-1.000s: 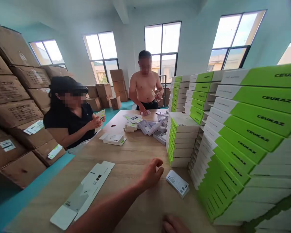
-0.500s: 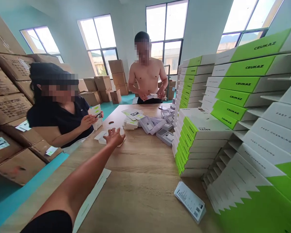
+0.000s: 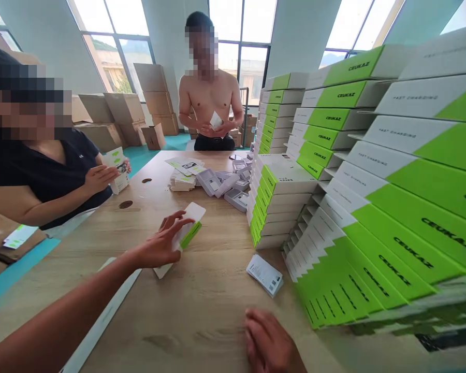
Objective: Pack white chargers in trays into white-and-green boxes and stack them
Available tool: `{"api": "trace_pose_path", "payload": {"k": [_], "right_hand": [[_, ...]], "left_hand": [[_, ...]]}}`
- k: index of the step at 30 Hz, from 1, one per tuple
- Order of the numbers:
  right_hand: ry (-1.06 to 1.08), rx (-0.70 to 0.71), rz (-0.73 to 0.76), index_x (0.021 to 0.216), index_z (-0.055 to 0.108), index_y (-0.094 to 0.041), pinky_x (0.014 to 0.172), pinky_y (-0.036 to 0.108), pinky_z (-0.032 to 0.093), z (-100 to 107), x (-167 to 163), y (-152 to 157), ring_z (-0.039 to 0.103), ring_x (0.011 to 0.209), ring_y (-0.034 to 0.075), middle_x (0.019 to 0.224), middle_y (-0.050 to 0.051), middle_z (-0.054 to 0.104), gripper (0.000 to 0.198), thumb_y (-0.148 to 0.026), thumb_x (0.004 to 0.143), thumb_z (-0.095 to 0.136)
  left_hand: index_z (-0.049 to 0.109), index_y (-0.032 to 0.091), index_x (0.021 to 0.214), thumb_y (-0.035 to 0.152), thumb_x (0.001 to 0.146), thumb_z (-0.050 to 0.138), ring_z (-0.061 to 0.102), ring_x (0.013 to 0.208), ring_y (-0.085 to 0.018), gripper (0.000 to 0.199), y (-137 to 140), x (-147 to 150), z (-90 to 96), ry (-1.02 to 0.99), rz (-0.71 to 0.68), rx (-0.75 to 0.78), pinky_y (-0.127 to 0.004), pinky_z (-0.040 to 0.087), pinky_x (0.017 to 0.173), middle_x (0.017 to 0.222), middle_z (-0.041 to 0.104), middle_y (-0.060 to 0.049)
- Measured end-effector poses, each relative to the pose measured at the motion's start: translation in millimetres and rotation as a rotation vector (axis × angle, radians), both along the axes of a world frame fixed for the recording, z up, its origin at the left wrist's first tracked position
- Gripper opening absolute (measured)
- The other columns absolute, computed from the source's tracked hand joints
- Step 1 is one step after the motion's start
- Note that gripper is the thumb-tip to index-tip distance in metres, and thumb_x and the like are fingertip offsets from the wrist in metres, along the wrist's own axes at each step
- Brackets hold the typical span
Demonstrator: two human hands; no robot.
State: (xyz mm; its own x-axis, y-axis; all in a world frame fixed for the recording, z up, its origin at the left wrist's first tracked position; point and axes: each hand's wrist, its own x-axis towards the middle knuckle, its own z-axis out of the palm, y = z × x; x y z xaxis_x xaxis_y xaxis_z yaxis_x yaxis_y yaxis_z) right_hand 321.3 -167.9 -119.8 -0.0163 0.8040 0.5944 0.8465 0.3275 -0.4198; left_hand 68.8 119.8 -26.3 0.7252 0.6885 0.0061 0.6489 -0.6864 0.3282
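My left hand [image 3: 161, 241] reaches over the table from the left, its thumb and fingers closed around a thin white-and-green carton [image 3: 192, 234]. The carton is tilted, with white flaps sticking out past the fingers at both ends. At the bottom edge my right hand [image 3: 272, 342] is partly in view, slightly blurred. Its fingers are loosely bent and no object shows in them. Just beyond that hand lies a small stack of white printed cards [image 3: 264, 273]. A long pale strip [image 3: 104, 316] lies under my left forearm.
Tall stacks of green-and-white boxes [image 3: 373, 194] line the right side. Grey-white trays [image 3: 209, 182] and a pile of printed cartons [image 3: 182, 178] sit farther back. One person [image 3: 62, 155] at left holds a carton; another [image 3: 213, 98] stands at the far end, holding something white.
My left hand has drawn back toward me, bringing the white-and-green carton off its earlier spot near the pile. My right hand has come into view at the bottom. The view has turned right.
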Motion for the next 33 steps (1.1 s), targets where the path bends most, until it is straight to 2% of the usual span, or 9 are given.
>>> {"api": "trace_pose_path", "payload": {"k": [4, 7, 10, 13, 18, 23, 26, 29, 33], "right_hand": [[-0.092, -0.266, -0.258, 0.123, 0.068, -0.014, 0.105, 0.052, 0.057, 19, 32, 30, 0.065, 0.127, 0.034, 0.136, 0.02, 0.068, 0.031, -0.014, 0.093, 0.059], [-0.096, -0.484, -0.301, 0.107, 0.074, -0.014, 0.102, 0.049, 0.057, 33, 48, 48, 0.069, 0.119, 0.035, 0.129, 0.021, 0.071, 0.019, -0.013, 0.091, 0.063], [-0.094, -0.536, -0.284, 0.096, 0.077, -0.014, 0.1, 0.041, 0.056, 40, 54, 54, 0.072, 0.113, 0.031, 0.124, 0.02, 0.074, 0.018, -0.012, 0.092, 0.059], [-0.085, -0.584, -0.282, 0.094, 0.078, -0.013, 0.103, 0.037, 0.053, 43, 56, 52, 0.071, 0.118, 0.028, 0.128, 0.02, 0.073, 0.022, -0.014, 0.095, 0.056], [-0.075, -0.621, -0.261, 0.096, 0.078, -0.014, 0.108, 0.035, 0.049, 47, 59, 50, 0.066, 0.127, 0.028, 0.133, 0.02, 0.071, 0.013, -0.016, 0.086, 0.069], [-0.046, -0.591, -0.247, 0.082, 0.078, -0.017, 0.102, 0.035, 0.053, 48, 61, 53, 0.073, 0.114, 0.027, 0.122, 0.017, 0.077, 0.019, -0.014, 0.089, 0.06], [-0.015, -0.526, -0.252, 0.082, 0.076, -0.018, 0.098, 0.037, 0.055, 52, 58, 54, 0.075, 0.107, 0.027, 0.114, 0.017, 0.079, 0.029, -0.02, 0.094, 0.05], [0.021, -0.425, -0.269, 0.101, 0.074, -0.017, 0.092, 0.037, 0.057, 73, 48, 45, 0.074, 0.103, 0.025, 0.113, 0.016, 0.078, 0.04, -0.032, 0.104, 0.036], [0.347, -0.46, -0.064, 0.105, 0.071, -0.02, 0.054, 0.026, 0.051, 129, 19, 24, 0.063, 0.055, 0.017, 0.062, 0.0, 0.067, 0.049, -0.057, 0.104, 0.039]], "left_hand": [[0.016, 0.035, 0.165, 0.015, 0.066, 0.064, 0.019, 0.157, -0.04, 0.112, -46, -14, 3.9, 0.058, -0.337, -0.142, -0.055, 0.032, 0.122, 0.174, 0.016, -0.008], [0.022, 0.025, 0.165, 0.032, 0.068, 0.076, 0.03, 0.153, -0.044, 0.111, -66, -10, 2.9, 0.121, -0.183, -0.16, -0.058, 0.033, 0.12, 0.168, 0.031, -0.017], [0.025, 0.015, 0.164, 0.042, 0.064, 0.082, 0.039, 0.147, -0.047, 0.118, -73, -5, 2.7, 0.133, 0.003, -0.118, -0.06, 0.034, 0.118, 0.156, 0.047, -0.025], [0.027, 0.018, 0.163, 0.038, 0.066, 0.081, 0.042, 0.146, -0.045, 0.112, -79, -11, 5.4, 0.025, 0.019, -0.09, -0.058, 0.032, 0.119, 0.156, 0.048, -0.022], [0.026, 0.028, 0.16, 0.037, 0.068, 0.085, 0.065, 0.121, -0.035, 0.11, -101, -36, 9.2, -0.305, -0.087, -0.211, -0.041, 0.055, 0.098, 0.144, 0.058, -0.013], [0.042, 0.027, 0.152, 0.055, 0.071, 0.086, 0.065, 0.118, -0.036, 0.096, -115, -41, 5.7, -0.523, -0.214, -0.372, -0.049, 0.055, 0.099, 0.129, 0.066, -0.014], [0.035, 0.026, 0.155, 0.06, 0.07, 0.085, 0.059, 0.128, -0.037, 0.104, -114, -37, -0.2, -0.577, -0.222, -0.444, -0.053, 0.048, 0.108, 0.137, 0.061, -0.016], [0.021, 0.025, 0.159, 0.054, 0.069, 0.085, 0.051, 0.138, -0.037, 0.114, -111, -35, -5.1, -0.592, -0.218, -0.431, -0.054, 0.04, 0.116, 0.151, 0.049, -0.019], [0.02, 0.027, 0.157, 0.039, 0.06, 0.094, 0.053, 0.135, -0.038, 0.123, -109, -34, -4.6, -0.491, -0.172, -0.394, -0.046, 0.044, 0.114, 0.154, 0.046, -0.017]]}}
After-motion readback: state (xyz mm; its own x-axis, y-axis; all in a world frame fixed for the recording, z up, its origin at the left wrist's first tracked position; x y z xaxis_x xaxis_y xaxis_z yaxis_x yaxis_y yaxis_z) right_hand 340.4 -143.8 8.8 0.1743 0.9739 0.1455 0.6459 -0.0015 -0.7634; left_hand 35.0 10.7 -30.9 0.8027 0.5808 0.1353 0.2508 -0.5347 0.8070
